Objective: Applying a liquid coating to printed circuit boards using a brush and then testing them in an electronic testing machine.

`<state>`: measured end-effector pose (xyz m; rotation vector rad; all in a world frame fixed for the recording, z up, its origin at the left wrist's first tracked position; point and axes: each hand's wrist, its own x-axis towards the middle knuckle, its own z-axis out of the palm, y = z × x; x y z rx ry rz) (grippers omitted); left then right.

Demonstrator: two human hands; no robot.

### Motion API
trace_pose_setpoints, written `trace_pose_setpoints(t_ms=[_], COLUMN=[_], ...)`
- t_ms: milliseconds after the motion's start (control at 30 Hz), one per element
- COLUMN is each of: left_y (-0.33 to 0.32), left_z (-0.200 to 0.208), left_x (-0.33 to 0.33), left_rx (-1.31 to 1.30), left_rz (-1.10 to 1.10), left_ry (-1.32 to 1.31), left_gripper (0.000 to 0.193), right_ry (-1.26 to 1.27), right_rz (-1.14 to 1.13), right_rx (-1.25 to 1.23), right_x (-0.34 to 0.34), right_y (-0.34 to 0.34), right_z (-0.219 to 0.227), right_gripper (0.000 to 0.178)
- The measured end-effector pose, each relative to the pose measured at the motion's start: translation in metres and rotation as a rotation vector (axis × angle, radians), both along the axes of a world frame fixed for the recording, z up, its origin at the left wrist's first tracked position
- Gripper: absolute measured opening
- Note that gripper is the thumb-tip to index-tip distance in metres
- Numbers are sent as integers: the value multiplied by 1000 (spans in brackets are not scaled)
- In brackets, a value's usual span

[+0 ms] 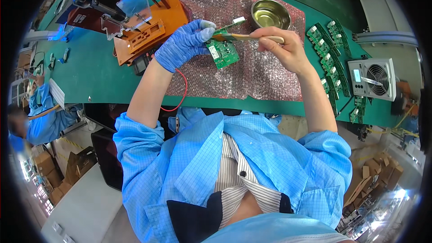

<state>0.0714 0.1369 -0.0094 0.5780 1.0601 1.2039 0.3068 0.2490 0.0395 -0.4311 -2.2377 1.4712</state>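
Note:
In my left hand (186, 42), which wears a blue knit glove with pale fingertips, is a green circuit board (227, 55), held by its left side above the bubble wrap. My bare right hand (285, 48) grips a brush (258, 38) by its light wooden handle. The brush's dark head lies against the upper part of the board, close to my gloved fingertips. A white connector (239, 20) sticks out at the board's far end. Beyond my right hand stands a round metal bowl (271, 14) with yellowish liquid in it.
Pinkish bubble wrap (265, 78) covers the middle of the green table (103, 81). An orange fixture (150, 33) with a clear plate stands at the left. Several circuit boards (330, 58) lie at the right beside a white fan unit (372, 79). A red wire (185, 91) loops near the front edge. Another person (42, 112) sits far left.

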Motion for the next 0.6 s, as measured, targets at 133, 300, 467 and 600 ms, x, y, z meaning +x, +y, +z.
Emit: trace_pose_setpoints(t_ms=[133,300,467,600], left_y=[-2,-3,-2,2], left_z=[4,-2,1,5], left_x=[-1,-6,0,6], left_rx=[12,29,-15,-8], left_rz=[-24,93,157,153], left_ry=[146,139,193,246], left_gripper=[28,25,24,24], right_ry=[-18,-109,-127,34], right_rz=[-21,-80,-98,-188], right_rx=[14,-17,-91,25], right_x=[-6,11,22,-1], right_y=[-6,-17,-24,-29], right_z=[0,-6,-9,-5], right_gripper=[17,20,19,18])
